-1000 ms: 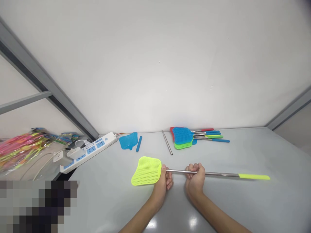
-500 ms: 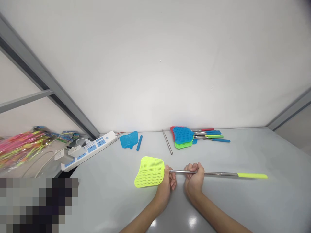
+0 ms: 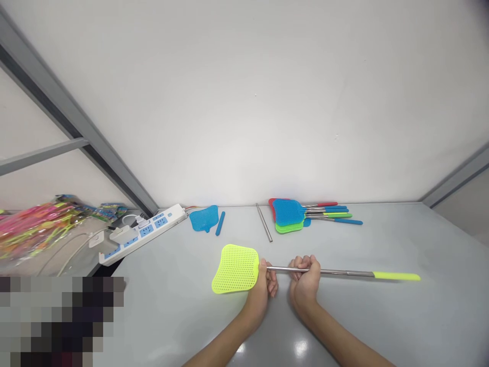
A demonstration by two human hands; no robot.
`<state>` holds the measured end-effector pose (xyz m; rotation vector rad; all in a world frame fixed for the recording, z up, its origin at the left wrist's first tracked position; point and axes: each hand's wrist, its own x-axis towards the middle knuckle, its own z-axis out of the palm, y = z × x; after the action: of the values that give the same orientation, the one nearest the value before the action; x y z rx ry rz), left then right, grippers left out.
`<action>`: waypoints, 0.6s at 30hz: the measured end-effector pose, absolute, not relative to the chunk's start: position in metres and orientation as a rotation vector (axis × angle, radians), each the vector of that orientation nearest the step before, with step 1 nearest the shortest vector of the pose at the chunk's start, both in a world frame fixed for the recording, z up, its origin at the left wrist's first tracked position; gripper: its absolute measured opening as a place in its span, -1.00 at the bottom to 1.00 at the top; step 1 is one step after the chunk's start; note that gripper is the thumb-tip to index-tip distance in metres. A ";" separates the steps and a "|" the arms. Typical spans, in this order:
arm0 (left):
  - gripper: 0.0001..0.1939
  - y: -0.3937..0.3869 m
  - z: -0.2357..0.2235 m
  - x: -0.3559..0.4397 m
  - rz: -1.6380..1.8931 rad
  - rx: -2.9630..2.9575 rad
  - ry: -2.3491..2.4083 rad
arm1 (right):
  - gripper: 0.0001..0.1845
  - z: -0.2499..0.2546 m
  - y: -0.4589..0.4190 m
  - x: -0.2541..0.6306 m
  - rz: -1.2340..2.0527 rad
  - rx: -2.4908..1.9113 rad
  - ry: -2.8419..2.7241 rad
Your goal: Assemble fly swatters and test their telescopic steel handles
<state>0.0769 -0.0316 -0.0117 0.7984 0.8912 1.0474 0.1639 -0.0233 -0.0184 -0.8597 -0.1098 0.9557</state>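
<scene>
yellow flyswatter (image 3: 235, 269) is held level across the table (image 3: 382, 326), left hand (image 3: 260, 295) clenched at its neck, right hand (image 3: 305, 280) clenched on the steel shaft (image 3: 344, 272), the spaced grip steadying it; whether the mesh touches the table is hard to tell.

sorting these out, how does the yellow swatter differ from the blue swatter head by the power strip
The yellow swatter has a steel shaft and yellow grip, while the blue swatter head has no shaft attached. The yellow swatter is gripped by the left hand and right hand, while the blue swatter head lies on the table. Both have perforated plastic mesh.
</scene>
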 end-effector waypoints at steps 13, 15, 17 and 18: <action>-0.51 -0.026 -0.016 0.077 1.091 0.698 0.942 | -0.71 -0.009 -0.014 0.172 1.167 -0.939 -0.175; -0.51 -0.026 -0.016 0.076 1.107 0.686 0.930 | -0.71 -0.009 -0.014 0.173 1.168 -0.966 -0.187; -0.51 -0.025 -0.016 0.076 1.127 0.681 0.916 | -0.72 -0.011 -0.015 0.174 1.161 -0.983 -0.189; -0.52 -0.025 -0.017 0.076 1.135 0.676 0.913 | -0.72 -0.012 -0.015 0.175 1.161 -0.991 -0.186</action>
<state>0.0756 -0.0252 -0.0169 0.6765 0.9127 1.1351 0.1747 -0.0149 -0.0122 -0.9906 -0.1860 1.1606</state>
